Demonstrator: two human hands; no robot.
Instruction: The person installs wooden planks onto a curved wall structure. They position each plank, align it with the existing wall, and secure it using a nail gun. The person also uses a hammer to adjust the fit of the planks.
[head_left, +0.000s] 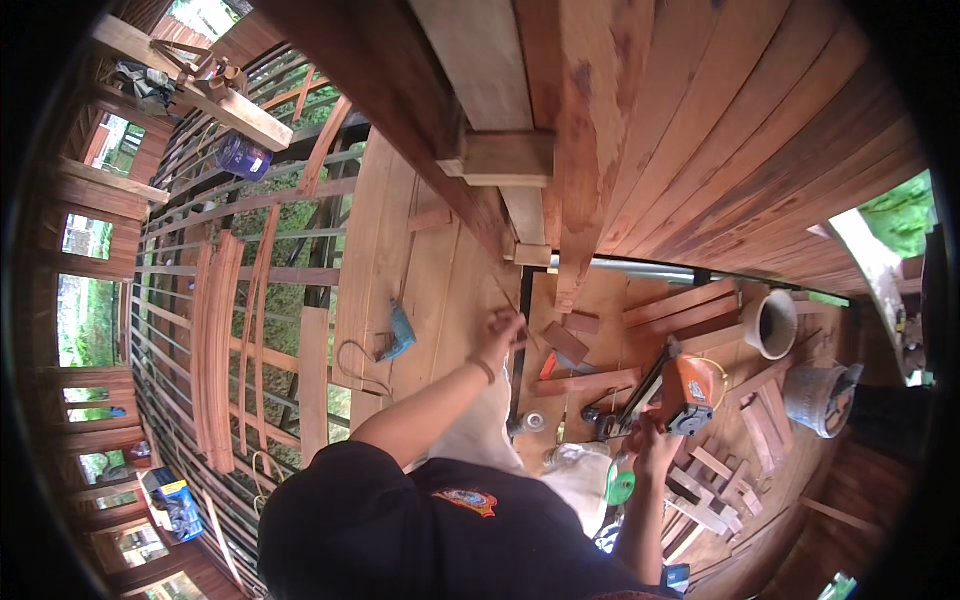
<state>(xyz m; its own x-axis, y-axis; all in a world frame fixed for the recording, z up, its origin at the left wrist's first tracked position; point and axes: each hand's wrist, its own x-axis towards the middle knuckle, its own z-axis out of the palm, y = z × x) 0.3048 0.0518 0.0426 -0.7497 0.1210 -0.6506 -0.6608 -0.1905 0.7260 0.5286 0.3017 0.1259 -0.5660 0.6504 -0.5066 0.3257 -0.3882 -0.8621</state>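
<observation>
My right hand point(652, 442) is wrapped round the handle of an orange and black nail gun point(690, 388), which I hold at my right side above the wood-strewn floor. In front of my body, my left arm reaches forward. The left hand point(503, 334) has its fingers curled together close to the lower end of a dark wooden beam point(470, 215). Whatever those fingers hold, if anything, is too small to make out. A short wooden block point(508, 157) sits between the beam and the reddish plank wall point(720, 130).
A teal power drill point(401, 332) with its cord lies on pale boards point(440, 290) at my left. Beyond, open floor joists point(180, 325) carry loose planks point(215, 350) and a blue bucket point(243, 157). To the right are a white bucket point(770, 325), a grey bucket point(818, 400) and wood offcuts point(700, 512).
</observation>
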